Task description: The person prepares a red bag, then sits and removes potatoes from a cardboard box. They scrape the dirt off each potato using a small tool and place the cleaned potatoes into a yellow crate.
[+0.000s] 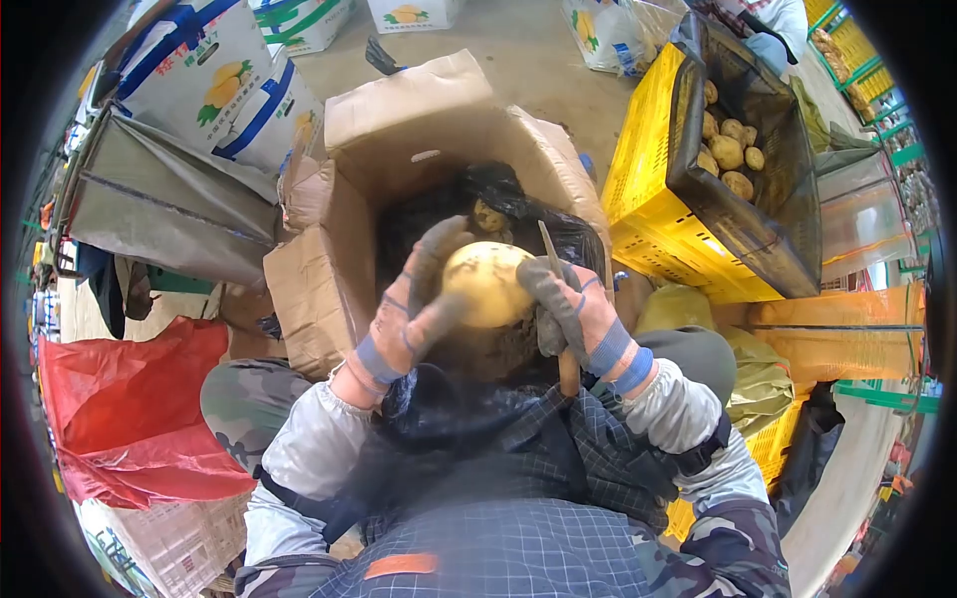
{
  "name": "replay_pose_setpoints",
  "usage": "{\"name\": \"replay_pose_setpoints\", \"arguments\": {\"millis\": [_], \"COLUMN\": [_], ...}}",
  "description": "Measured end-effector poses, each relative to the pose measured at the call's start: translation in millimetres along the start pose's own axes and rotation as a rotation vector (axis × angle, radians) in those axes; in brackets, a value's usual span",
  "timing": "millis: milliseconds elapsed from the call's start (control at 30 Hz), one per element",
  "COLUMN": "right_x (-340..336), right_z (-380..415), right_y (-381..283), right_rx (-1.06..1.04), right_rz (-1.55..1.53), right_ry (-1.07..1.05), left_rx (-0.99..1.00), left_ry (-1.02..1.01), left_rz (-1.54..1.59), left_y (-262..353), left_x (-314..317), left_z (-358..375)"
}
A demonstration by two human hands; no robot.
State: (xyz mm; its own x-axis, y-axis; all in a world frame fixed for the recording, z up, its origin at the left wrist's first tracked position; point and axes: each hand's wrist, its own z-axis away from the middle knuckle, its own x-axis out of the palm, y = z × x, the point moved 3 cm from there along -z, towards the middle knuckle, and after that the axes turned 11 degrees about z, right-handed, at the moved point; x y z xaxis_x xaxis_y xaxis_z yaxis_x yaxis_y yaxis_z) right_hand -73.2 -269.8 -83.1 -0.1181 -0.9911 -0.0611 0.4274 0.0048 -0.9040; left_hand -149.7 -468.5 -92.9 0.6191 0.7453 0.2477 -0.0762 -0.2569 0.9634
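Note:
A large, smooth yellow potato (488, 283) with dark specks is held between my two gloved hands, above an open cardboard box (334, 289). My left hand (417, 299) curls around the potato's left side. On its right side, the fingertips of my right hand (576, 307) press against the skin. That same hand also grips a knife (568, 373), its thin blade pointing up past the fingers and its wooden handle below the palm. Inside the box, a black plastic liner (493, 182) partly covers another potato (488, 215).
At the right stands a yellow crate (638, 159) with a black liner and several potatoes (727, 151). Printed cartons (224, 90) are stacked at the upper left. A red bag (130, 409) lies left of my knee. Another person (773, 25) sits beyond the crate.

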Motion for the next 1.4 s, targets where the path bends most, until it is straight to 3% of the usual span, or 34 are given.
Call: {"name": "replay_pose_setpoints", "arguments": {"millis": [100,167,267,433,600,633,733,833,933,1000,1067,1133,1200,1333,1400], "right_x": [-3.9,-7.8,-5.0,5.8,-4.7,-3.9,-5.7,-3.0,12.1,14.7,12.5,6.4,1.7,-32.1,-94.0], "right_z": [-4.4,-4.2,-2.9,7.8,2.5,-4.9,-12.0,-11.9,-3.6,3.0,0.3,5.4,8.1,-7.5,-21.6], "right_y": [5.1,-0.6,-12.3,-21.2,-11.7,-14.8,-1.5,2.4,-6.8,-13.6,-4.9,-13.4,-14.9,-12.5,-22.2], "right_rx": [0.008,0.058,-0.064,-0.514,-0.578,-0.524,-0.452,-0.202,-0.382,-0.533,-0.232,0.003,0.103,0.032,-0.077], "right_rz": [-0.094,-0.147,0.024,0.498,0.629,0.553,0.677,0.317,0.096,0.376,0.223,0.089,-0.053,-0.372,-0.589], "right_ry": [-0.013,-0.048,-0.024,0.131,0.339,0.210,0.138,-0.063,-0.152,-0.179,-0.310,-0.295,-0.246,-0.039,0.143], "left_rx": [-0.152,-0.253,-0.266,-0.111,-0.405,-0.476,-0.633,-0.688,-0.635,-0.706,-0.716,-0.607,-0.506,-0.395,-0.435], "left_ry": [-0.071,0.028,0.078,0.056,-0.028,0.010,0.219,0.224,0.167,0.111,0.112,0.106,0.044,0.133,0.192], "left_rz": [0.240,0.441,0.507,0.023,0.729,0.836,0.997,1.040,0.764,0.694,0.613,0.441,0.262,0.187,0.221], "left_y": [15.0,9.0,0.3,12.8,-11.1,-16.9,-18.6,-18.0,-34.2,-38.3,-42.5,-39.1,-24.2,-15.7,-9.9], "left_x": [15.5,12.7,9.6,20.4,16.5,15.8,22.7,20.9,9.1,5.1,6.7,11.6,13.0,3.0,-15.4], "left_z": [-0.6,4.2,6.0,7.7,13.4,15.2,17.4,19.0,25.9,27.2,30.3,28.6,23.2,9.1,-0.9]}}
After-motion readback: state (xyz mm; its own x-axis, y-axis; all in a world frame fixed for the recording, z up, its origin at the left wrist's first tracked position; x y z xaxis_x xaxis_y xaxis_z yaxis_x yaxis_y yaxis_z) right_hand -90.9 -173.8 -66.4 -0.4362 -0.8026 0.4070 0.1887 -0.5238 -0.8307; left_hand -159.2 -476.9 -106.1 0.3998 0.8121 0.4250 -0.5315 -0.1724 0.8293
